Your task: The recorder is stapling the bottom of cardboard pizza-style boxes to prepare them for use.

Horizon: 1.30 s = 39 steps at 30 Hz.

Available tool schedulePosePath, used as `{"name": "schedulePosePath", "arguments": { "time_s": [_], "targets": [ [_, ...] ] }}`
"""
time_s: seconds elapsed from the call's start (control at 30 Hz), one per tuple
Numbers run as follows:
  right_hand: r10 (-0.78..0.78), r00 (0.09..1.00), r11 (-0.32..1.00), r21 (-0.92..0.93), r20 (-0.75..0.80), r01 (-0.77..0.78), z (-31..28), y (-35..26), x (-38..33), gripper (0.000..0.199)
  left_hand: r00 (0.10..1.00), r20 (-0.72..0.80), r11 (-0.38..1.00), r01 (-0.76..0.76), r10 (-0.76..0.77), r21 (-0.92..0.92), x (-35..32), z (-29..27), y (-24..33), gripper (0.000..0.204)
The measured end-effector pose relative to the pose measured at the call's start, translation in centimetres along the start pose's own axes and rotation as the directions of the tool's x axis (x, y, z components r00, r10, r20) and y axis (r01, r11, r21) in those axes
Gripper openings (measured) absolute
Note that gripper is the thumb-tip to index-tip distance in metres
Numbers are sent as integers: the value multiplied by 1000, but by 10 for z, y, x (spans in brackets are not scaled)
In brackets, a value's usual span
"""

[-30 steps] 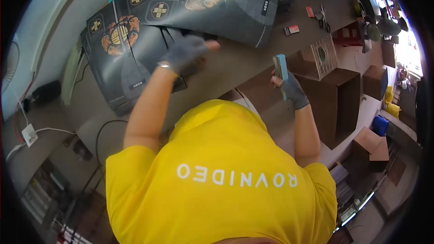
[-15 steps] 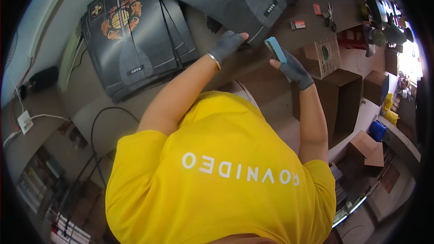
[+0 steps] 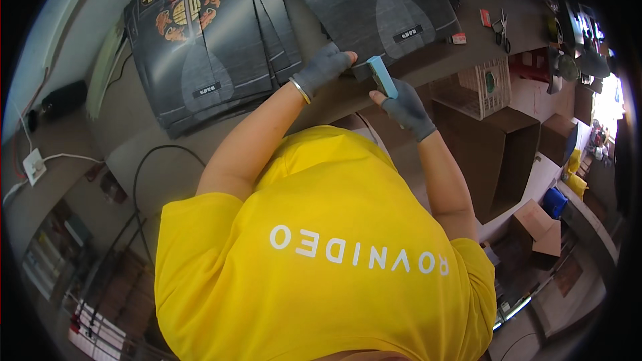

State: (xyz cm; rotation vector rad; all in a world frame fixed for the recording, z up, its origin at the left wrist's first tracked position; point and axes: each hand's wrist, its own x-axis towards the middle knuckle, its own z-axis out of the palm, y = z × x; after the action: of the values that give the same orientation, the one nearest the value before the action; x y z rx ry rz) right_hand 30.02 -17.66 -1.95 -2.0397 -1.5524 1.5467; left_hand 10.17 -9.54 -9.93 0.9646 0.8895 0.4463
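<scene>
My left hand (image 3: 324, 70), in a grey fingerless glove, pinches the near left corner of a black printed bag (image 3: 384, 13) that lies flat on the table. In my right hand (image 3: 408, 110), gloved the same way, is a light blue stapler (image 3: 382, 76). Its front end is close to the bag's near edge, just right of my left thumb; whether it touches the edge I cannot tell. Left of my left hand lies a stack of similar black bags (image 3: 204, 47) with orange and gold designs, fanned at its right side.
Scissors (image 3: 501, 30) and small red-and-white boxes (image 3: 459, 39) lie on the table's right part. Below its edge stand a pale plastic crate (image 3: 493, 87) and a brown carton (image 3: 491, 154). A black cable (image 3: 157, 150) loops at the left, near a white socket (image 3: 33, 166).
My right hand has brought the stapler left, nearer to my left hand and the bag's edge. My left hand stays at the bag's corner. The view has shifted slightly.
</scene>
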Motion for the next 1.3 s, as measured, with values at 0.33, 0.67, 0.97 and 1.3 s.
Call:
{"name": "schedulePosePath", "arguments": {
  "time_s": [0.33, 0.67, 0.97, 1.3],
  "targets": [
    [9, 999, 994, 113, -35, -5, 19, -9, 8, 40, 973, -219, 995, -91, 77, -52, -24, 15, 28, 35],
    [134, 933, 958, 284, -334, -36, -58, 33, 19, 27, 958, -249, 974, 87, -139, -210, -64, -40, 71, 35],
    [159, 924, 976, 197, -349, -93, -45, 41, 24, 32, 956, -289, 973, -15, -53, -228, -76, -36, 71, 41],
    [-25, 998, 911, 413, 57, 0, 2, 16, -12, 36, 781, -611, 987, -44, 131, 156, -232, -165, 68, 66]
  ]
}}
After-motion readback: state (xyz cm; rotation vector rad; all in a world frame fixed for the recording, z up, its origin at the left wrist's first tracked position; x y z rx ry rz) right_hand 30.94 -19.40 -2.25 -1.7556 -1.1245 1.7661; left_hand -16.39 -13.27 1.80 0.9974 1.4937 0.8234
